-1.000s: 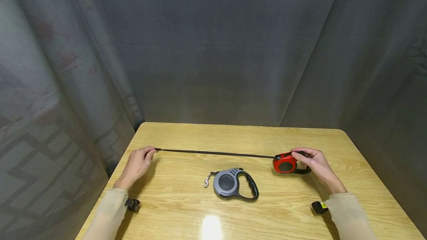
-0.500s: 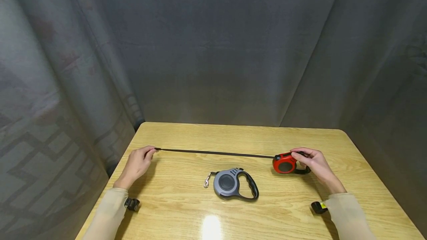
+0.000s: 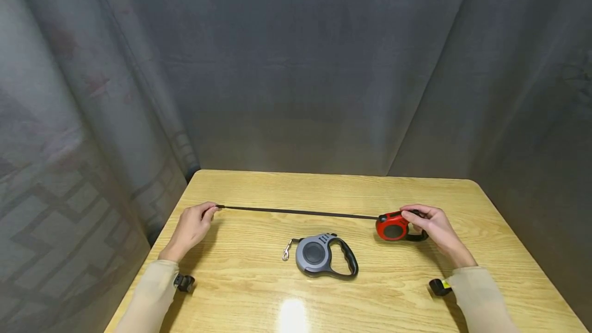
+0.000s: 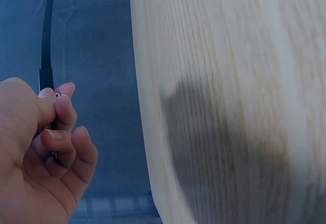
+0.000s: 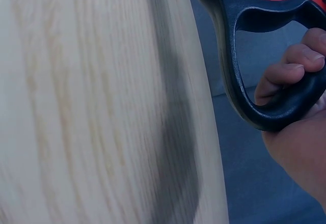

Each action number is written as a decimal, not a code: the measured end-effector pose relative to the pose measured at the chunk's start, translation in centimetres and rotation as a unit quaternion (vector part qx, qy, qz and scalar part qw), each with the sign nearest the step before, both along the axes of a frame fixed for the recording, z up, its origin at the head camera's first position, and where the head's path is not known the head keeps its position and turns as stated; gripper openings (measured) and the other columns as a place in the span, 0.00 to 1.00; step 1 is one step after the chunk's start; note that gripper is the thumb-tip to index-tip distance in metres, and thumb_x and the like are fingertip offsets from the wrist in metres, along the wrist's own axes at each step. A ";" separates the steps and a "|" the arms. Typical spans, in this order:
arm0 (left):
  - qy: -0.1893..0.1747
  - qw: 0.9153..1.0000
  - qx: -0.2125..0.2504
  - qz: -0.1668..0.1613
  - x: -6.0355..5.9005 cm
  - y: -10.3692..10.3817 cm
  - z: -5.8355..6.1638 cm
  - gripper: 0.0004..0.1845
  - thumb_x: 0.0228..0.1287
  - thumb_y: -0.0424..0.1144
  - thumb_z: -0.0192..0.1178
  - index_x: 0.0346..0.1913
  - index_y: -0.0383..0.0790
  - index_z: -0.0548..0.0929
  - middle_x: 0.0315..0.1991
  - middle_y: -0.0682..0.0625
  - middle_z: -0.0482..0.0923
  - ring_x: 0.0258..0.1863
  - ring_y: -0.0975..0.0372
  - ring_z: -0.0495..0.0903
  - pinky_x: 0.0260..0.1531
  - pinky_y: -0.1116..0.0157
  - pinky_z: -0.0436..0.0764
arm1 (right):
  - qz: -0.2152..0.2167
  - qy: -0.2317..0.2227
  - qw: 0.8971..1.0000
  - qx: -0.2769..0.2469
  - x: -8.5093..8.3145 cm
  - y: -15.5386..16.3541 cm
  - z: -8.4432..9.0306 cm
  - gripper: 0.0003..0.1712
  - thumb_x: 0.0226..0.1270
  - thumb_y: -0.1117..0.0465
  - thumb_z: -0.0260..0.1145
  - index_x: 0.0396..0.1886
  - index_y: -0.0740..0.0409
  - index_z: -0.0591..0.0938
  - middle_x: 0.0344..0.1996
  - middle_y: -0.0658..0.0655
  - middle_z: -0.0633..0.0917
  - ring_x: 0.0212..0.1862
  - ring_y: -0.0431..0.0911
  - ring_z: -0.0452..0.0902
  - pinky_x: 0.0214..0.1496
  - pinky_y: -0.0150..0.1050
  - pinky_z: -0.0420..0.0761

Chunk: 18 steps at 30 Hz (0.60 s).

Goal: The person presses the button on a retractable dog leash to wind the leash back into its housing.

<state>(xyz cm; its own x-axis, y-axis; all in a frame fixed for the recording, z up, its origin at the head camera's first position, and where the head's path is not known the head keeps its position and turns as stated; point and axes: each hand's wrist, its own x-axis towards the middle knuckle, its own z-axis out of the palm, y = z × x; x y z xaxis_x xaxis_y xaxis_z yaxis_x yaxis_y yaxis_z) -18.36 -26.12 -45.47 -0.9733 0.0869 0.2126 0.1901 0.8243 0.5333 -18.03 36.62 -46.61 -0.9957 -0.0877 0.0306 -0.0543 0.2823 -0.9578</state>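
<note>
My right hand (image 3: pixel 430 225) grips the black loop handle of a red retractable dog leash (image 3: pixel 392 226) above the table's right side. In the right wrist view, curled fingers (image 5: pixel 290 71) wrap round that handle (image 5: pixel 232 66). From the red case a black strap (image 3: pixel 300 212) runs straight across to my left hand (image 3: pixel 191 225), which pinches its end. The left wrist view shows the strap (image 4: pixel 47 30) entering between thumb and fingers, with a bit of metal clip showing there and the rest hidden. A grey retractable leash (image 3: pixel 314 254) lies on the table between the hands, its silver clip (image 3: pixel 285 252) pointing left.
The wooden table (image 3: pixel 250 292) has rounded far corners. Grey curtains (image 3: pixel 296 66) hang behind it and along both sides. Small black wrist cameras (image 3: pixel 185 283) sit at both cuffs.
The red leash and my right hand have shifted very slightly left. The left hand keeps its pinch in nearly the same place, and the grey leash stays where it was.
</note>
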 end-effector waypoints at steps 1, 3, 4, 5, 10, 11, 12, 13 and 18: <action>-0.001 1.000 0.000 0.001 0.0 0.0 0.0 0.14 0.85 0.38 0.53 0.49 0.35 0.88 0.24 0.52 0.75 0.19 0.65 0.65 0.25 0.67 0.66 | 0.001 0.000 1.000 0.000 0.0 0.0 0.0 0.15 0.78 0.62 0.68 0.56 0.67 0.87 0.27 0.42 0.81 0.26 0.44 0.71 0.32 0.38 0.70; -0.001 1.000 -0.001 0.001 0.0 0.0 0.0 0.14 0.85 0.38 0.53 0.50 0.35 0.89 0.24 0.52 0.75 0.19 0.64 0.66 0.26 0.67 0.66 | 0.002 0.000 1.000 -0.001 0.0 0.0 0.0 0.14 0.78 0.62 0.68 0.55 0.65 0.88 0.27 0.42 0.81 0.26 0.44 0.71 0.32 0.38 0.70; -0.001 1.000 -0.003 0.001 0.0 0.0 0.0 0.14 0.85 0.38 0.53 0.49 0.35 0.89 0.24 0.52 0.75 0.19 0.64 0.65 0.26 0.67 0.66 | 0.002 -0.001 1.000 -0.003 0.0 -0.1 0.0 0.13 0.78 0.61 0.68 0.55 0.64 0.88 0.27 0.42 0.81 0.26 0.44 0.71 0.32 0.38 0.70; 0.000 1.000 -0.004 0.001 0.0 0.0 0.0 0.14 0.85 0.37 0.54 0.49 0.35 0.89 0.24 0.52 0.74 0.19 0.64 0.65 0.26 0.66 0.66 | 0.004 -0.001 1.000 -0.004 0.0 -0.1 0.0 0.13 0.78 0.61 0.68 0.55 0.63 0.88 0.27 0.41 0.81 0.26 0.43 0.71 0.33 0.38 0.70; 0.002 1.000 -0.003 -0.002 0.0 0.2 0.0 0.13 0.85 0.37 0.54 0.48 0.35 0.88 0.24 0.53 0.74 0.19 0.64 0.65 0.26 0.67 0.66 | 0.005 0.000 1.000 -0.013 0.0 -0.1 0.0 0.11 0.78 0.63 0.68 0.54 0.60 0.89 0.25 0.42 0.81 0.27 0.44 0.71 0.34 0.38 0.70; 0.002 1.000 -0.001 -0.003 0.0 0.2 0.0 0.13 0.84 0.37 0.54 0.48 0.35 0.88 0.24 0.53 0.74 0.19 0.64 0.65 0.26 0.67 0.66 | 0.004 0.000 1.000 -0.015 0.0 -0.1 0.1 0.11 0.78 0.63 0.67 0.53 0.59 0.90 0.25 0.42 0.80 0.27 0.44 0.71 0.34 0.38 0.70; 0.001 1.000 0.000 -0.004 0.0 0.2 0.0 0.13 0.84 0.37 0.54 0.48 0.35 0.88 0.24 0.53 0.74 0.19 0.64 0.65 0.26 0.67 0.66 | 0.002 0.000 1.000 -0.018 0.0 -0.2 0.0 0.11 0.78 0.63 0.67 0.53 0.60 0.90 0.24 0.43 0.80 0.26 0.45 0.71 0.35 0.38 0.70; 0.001 1.000 0.001 -0.004 0.0 0.2 0.0 0.13 0.84 0.37 0.55 0.48 0.34 0.88 0.24 0.53 0.74 0.19 0.64 0.65 0.26 0.67 0.66 | 0.002 0.000 1.000 -0.019 0.0 -0.2 0.1 0.11 0.78 0.64 0.67 0.53 0.60 0.90 0.24 0.43 0.80 0.26 0.45 0.71 0.35 0.38 0.70; 0.001 1.000 0.001 -0.004 0.0 0.3 0.1 0.13 0.85 0.37 0.54 0.47 0.35 0.88 0.24 0.53 0.73 0.19 0.65 0.64 0.26 0.67 0.66 | 0.003 0.001 1.000 -0.024 0.0 -0.2 0.0 0.11 0.78 0.65 0.67 0.53 0.61 0.89 0.24 0.43 0.80 0.26 0.46 0.70 0.34 0.38 0.69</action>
<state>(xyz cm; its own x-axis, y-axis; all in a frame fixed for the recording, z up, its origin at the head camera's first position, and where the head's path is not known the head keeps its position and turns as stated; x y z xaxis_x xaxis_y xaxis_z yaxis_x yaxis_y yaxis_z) -18.33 -25.82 -45.42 -0.9721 0.0941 0.2149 0.1977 0.8216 0.5347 -18.01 36.42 -46.57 -0.9951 -0.0916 0.0366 -0.0574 0.2366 -0.9699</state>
